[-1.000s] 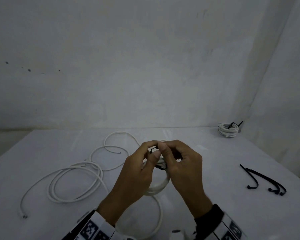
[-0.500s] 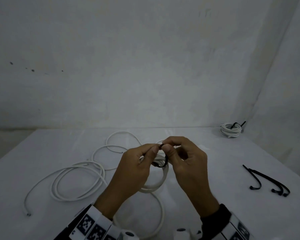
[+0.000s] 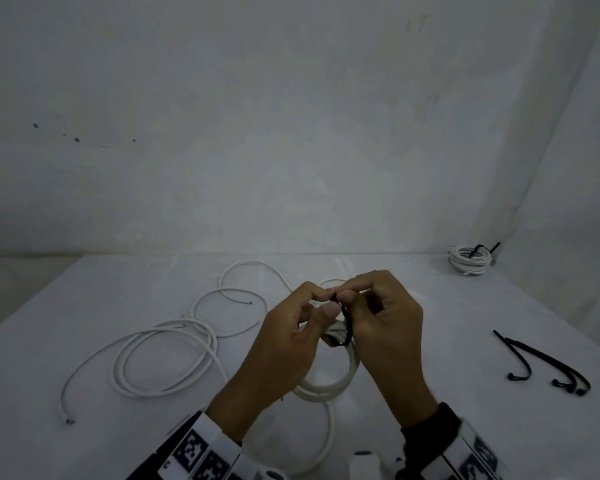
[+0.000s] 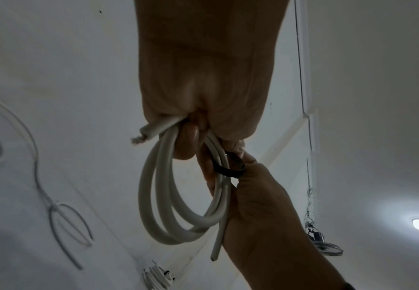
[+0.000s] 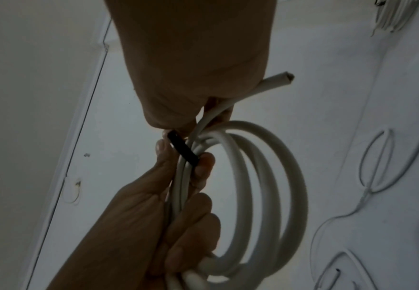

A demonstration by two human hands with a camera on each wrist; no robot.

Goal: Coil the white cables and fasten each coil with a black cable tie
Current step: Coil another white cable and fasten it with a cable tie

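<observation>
Since a second ago I have brought both hands a little closer together, and the black cable tie (image 3: pixel 346 322) now runs down the side of the coil as a longer strip where before it showed only as a small loop between my thumbs. My left hand (image 3: pixel 286 344) grips the white cable coil (image 3: pixel 329 388) with its fingers (image 5: pixel 198 213) curled round the bundled strands, while its thumb and forefinger meet at the tie's upper end. My right hand (image 3: pixel 385 327) pinches the tie against the coil; in the left wrist view its fingers (image 4: pixel 250 176) close on the black band (image 4: pixel 229 166) where it crosses the strands. The coil hangs between my hands above the table (image 3: pixel 84 306), near the middle of its near half, and one cut end (image 4: pixel 214 255) of the cable pokes out below the loops. In the right wrist view the tie (image 5: pixel 183 150) lies slantwise across the gathered strands (image 5: pixel 238 186).

Loose white cable (image 3: pixel 160 358) lies in open loops on the left half of the table. A finished coil (image 3: pixel 469 260) with a black tie on it sits at the far right corner. Spare black ties (image 3: pixel 548 365) lie near the right edge, well apart from my hands.
</observation>
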